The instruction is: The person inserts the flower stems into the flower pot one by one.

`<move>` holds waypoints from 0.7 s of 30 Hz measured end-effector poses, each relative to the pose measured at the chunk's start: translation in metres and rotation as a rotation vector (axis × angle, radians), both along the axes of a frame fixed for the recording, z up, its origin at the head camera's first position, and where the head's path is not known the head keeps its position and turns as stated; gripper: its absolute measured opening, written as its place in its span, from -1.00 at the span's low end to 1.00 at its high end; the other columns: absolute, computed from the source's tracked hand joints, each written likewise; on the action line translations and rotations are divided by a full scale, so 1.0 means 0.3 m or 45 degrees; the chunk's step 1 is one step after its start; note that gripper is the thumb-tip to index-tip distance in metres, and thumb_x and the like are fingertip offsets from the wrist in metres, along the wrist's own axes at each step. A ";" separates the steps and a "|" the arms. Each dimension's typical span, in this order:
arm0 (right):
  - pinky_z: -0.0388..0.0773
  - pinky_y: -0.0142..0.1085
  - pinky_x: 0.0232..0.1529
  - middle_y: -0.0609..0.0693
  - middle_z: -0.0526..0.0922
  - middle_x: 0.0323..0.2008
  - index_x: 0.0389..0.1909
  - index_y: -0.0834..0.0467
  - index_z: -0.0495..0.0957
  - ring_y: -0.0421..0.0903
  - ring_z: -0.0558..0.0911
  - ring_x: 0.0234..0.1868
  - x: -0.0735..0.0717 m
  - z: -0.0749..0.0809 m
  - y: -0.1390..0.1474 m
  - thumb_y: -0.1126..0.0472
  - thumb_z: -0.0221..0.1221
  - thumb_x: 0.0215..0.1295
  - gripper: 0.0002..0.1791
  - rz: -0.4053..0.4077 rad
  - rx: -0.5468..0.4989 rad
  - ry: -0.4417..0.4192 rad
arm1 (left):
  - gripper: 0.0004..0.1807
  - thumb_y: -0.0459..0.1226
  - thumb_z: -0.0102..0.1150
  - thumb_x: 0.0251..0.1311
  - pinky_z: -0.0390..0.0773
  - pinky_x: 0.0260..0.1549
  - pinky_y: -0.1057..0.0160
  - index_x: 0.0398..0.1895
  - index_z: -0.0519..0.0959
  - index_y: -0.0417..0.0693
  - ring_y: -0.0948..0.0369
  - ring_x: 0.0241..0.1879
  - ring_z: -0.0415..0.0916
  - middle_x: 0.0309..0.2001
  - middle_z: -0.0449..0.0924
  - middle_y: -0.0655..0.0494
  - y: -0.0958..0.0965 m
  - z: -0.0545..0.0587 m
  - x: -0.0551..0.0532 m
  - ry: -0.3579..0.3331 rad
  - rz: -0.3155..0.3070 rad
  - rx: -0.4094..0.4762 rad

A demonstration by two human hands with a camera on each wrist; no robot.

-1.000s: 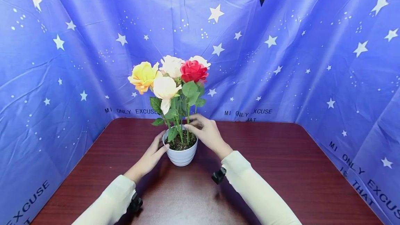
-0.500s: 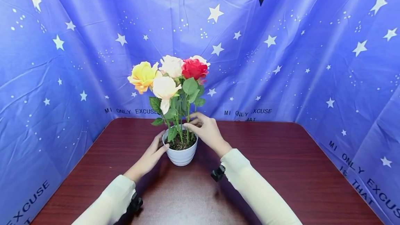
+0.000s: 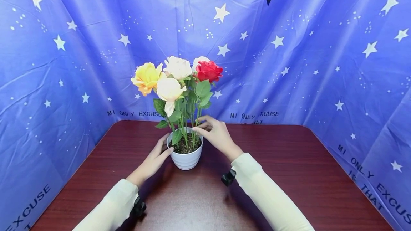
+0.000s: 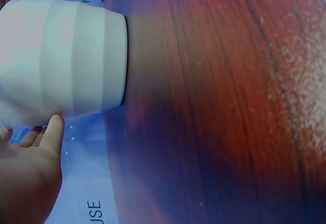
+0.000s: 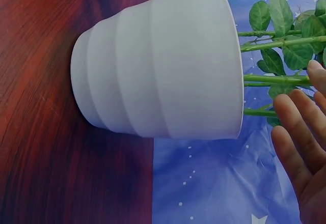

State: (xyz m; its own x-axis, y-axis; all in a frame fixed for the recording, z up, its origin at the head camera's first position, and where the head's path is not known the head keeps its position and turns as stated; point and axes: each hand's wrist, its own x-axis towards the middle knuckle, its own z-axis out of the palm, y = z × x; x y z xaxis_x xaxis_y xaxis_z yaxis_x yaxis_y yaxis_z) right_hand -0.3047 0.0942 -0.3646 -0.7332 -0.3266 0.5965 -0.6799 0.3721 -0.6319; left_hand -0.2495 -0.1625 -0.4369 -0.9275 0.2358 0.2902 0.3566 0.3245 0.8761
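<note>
A white ribbed flowerpot (image 3: 187,160) stands upright on the table, filled with dark soil (image 3: 183,148). My left hand (image 3: 156,157) holds its left side, thumb near the rim and fingers round the back; the left wrist view shows that hand (image 4: 31,168) against the pot wall (image 4: 86,56). With thumb and fingers, my right hand (image 3: 219,136) pinches the stem of a red rose (image 3: 209,71) just above the rim. In the right wrist view, green stems (image 5: 275,79) rise from the pot beside the right hand (image 5: 308,137).
A yellow rose (image 3: 147,77), a cream rose (image 3: 169,89) and white roses (image 3: 177,67) share the pot, leaves (image 3: 159,106) crowding below. The brown wooden table (image 3: 263,167) is walled by a blue star-printed cloth (image 3: 179,17) at the back and sides.
The red rose and my right hand have shifted to the right, uncovering more of the white rose behind. My left hand and the pot have stayed in place.
</note>
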 end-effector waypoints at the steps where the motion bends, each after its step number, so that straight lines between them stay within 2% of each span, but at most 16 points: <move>1: 0.63 -0.30 -0.34 -0.19 0.77 -0.38 -0.05 0.10 0.65 -0.30 0.71 -0.39 -0.001 -0.001 0.004 0.05 0.42 0.22 -0.66 -0.001 0.007 0.005 | -0.28 -0.19 -0.01 0.51 0.25 0.30 -0.20 0.57 -0.05 -0.24 -0.20 0.40 0.18 0.42 0.17 -0.35 0.001 0.000 -0.001 0.001 0.000 0.003; 6: 0.63 -0.29 -0.34 -0.21 0.77 -0.35 -0.06 0.07 0.66 -0.29 0.72 -0.35 -0.003 -0.009 0.036 0.03 0.41 0.24 -0.68 0.003 0.040 -0.013 | -0.29 -0.21 -0.01 0.52 0.27 0.29 -0.19 0.56 -0.03 -0.25 -0.20 0.39 0.20 0.45 0.15 -0.34 0.002 -0.003 -0.003 0.036 -0.017 -0.002; 13: 0.61 -0.27 -0.35 -0.20 0.76 -0.33 -0.03 0.05 0.65 -0.28 0.69 -0.42 0.009 -0.021 0.118 0.04 0.39 0.26 -0.68 0.000 0.083 -0.059 | -0.30 -0.20 0.01 0.51 0.23 0.29 -0.24 0.56 0.00 -0.24 -0.22 0.39 0.19 0.48 0.09 -0.31 -0.007 -0.005 -0.002 0.073 -0.031 -0.026; 21: 0.59 -0.29 -0.37 -0.23 0.76 -0.32 -0.04 -0.02 0.63 -0.29 0.69 -0.42 0.016 -0.063 0.235 0.07 0.38 0.27 -0.73 -0.061 0.188 -0.044 | -0.34 -0.24 0.01 0.51 0.27 0.28 -0.24 0.52 0.07 -0.32 -0.23 0.35 0.26 0.44 0.17 -0.34 -0.026 0.003 0.000 0.108 -0.032 -0.066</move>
